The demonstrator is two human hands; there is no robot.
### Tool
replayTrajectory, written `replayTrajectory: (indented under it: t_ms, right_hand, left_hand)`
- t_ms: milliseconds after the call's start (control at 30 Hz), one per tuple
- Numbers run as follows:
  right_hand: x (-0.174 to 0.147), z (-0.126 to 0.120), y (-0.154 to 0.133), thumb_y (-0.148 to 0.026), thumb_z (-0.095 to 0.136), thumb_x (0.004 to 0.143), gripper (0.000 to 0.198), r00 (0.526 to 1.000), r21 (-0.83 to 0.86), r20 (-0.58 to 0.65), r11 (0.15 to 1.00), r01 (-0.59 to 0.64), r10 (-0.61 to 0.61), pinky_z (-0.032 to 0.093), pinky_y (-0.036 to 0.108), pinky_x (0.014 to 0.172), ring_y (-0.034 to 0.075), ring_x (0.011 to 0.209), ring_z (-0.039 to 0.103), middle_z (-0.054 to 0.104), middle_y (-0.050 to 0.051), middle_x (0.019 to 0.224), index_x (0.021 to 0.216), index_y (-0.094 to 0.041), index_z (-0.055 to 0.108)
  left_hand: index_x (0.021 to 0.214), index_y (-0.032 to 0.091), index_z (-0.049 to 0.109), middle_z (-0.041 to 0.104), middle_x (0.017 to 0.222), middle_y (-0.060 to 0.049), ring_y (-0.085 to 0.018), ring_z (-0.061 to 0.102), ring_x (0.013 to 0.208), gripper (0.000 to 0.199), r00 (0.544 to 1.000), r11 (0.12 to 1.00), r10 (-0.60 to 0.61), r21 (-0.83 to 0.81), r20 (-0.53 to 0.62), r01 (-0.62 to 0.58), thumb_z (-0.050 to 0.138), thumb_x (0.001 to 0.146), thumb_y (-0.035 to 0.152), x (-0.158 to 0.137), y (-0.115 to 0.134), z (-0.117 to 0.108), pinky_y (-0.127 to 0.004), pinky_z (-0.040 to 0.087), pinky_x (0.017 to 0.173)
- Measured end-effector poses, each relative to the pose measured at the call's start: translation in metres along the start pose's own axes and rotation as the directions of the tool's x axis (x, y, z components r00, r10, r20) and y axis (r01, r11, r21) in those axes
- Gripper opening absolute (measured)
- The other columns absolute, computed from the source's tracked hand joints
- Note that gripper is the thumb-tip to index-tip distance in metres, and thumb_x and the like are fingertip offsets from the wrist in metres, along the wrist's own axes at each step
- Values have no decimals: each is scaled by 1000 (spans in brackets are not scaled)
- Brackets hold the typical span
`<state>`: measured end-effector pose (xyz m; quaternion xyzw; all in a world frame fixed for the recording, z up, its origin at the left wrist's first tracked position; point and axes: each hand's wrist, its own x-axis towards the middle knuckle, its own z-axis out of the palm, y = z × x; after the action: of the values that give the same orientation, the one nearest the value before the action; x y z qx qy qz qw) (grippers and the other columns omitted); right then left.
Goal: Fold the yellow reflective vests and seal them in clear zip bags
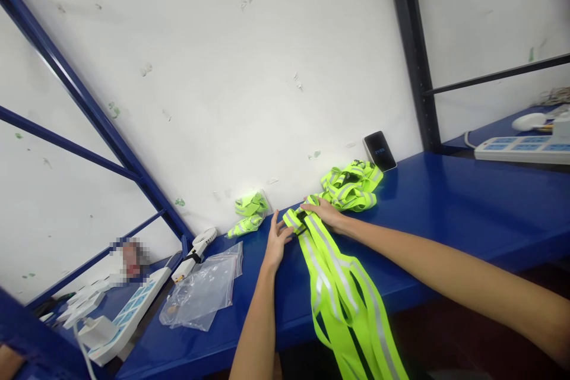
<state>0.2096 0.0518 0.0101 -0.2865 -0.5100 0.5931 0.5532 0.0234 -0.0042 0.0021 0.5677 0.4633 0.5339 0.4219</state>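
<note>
In the head view, the lime-yellow reflective strap vest (341, 276) lies with its upper end on the blue table (467, 202) and hangs over the front edge; the right hand (327, 214) pinches this end near the black buckle (302, 217), while the left hand (276, 240) has its fingertips at the loop, though I cannot tell if they grip it. It seems best to hold the buckle end steady and smooth the bands flat, without twist, apart from the other strap heap (345, 193).
</note>
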Motion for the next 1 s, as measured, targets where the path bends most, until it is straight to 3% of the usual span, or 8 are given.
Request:
replayTrajectory:
  t_ms: [133,267,367,500,567,667,833,1000]
  right_hand:
    - [-6,4,2,-38,74,74,25,974,164,130,964,-207,187,55,31,65,19,69,66,69,4,77,83,-19,60]
    - [-11,3,-4,-50,67,79,34,917,97,314,952,-290,247,54,30,64,17,66,64,70,5,76,84,-17,62]
    - [-9,-3,-8,-55,63,78,41,883,-126,406,971,-201,235,51,28,61,16,61,62,70,5,74,89,-16,65]
    - [-4,-8,-5,-41,78,65,53,939,-366,341,913,182,-50,48,26,68,17,75,61,70,4,93,110,-17,65]
    - [-4,-8,-2,-35,79,63,60,937,-439,308,850,291,-162,47,27,70,18,79,60,68,4,100,118,-17,63]
    - [-6,-3,1,-32,69,72,34,910,-447,357,817,364,-210,47,28,71,20,78,60,70,3,92,102,-15,69]
    - [-9,5,4,-29,65,72,14,955,-317,261,921,224,-143,47,28,65,24,75,60,68,1,68,69,-16,69]
    - [-5,3,10,-33,59,77,22,994,-256,107,966,40,-12,47,30,66,22,71,61,68,2,64,68,-15,68]
  left_hand:
    - [142,26,36,56,130,-10,-24,59,112,87,982,980,154,110,114,-166,77,66,22,-3,1,5,-38,44,98]
    - [115,16,61,66,114,-10,-24,61,106,47,964,941,261,237,-49,-242,73,73,33,0,3,5,-37,44,97]
    - [107,13,65,70,104,-11,-26,63,101,45,956,965,220,183,-192,-186,65,78,48,2,3,2,-37,47,91]
    - [99,12,70,72,98,-11,-29,64,99,52,951,992,106,101,-290,-80,64,75,57,6,1,-3,-38,48,89]
    - [102,13,69,71,102,-11,-29,64,102,53,955,997,77,48,-288,-65,65,75,58,6,0,-2,-38,46,92]
    - [109,15,66,71,103,-10,-28,63,106,58,979,998,32,-54,-199,-44,59,77,63,4,1,5,-39,46,94]
    - [115,17,64,71,102,-11,-29,61,109,72,1000,980,20,-199,-3,-20,40,79,75,-7,16,17,-43,47,94]
    - [116,15,62,71,100,-10,-30,64,101,58,999,973,7,-231,46,3,47,80,58,-13,22,15,-43,50,89]
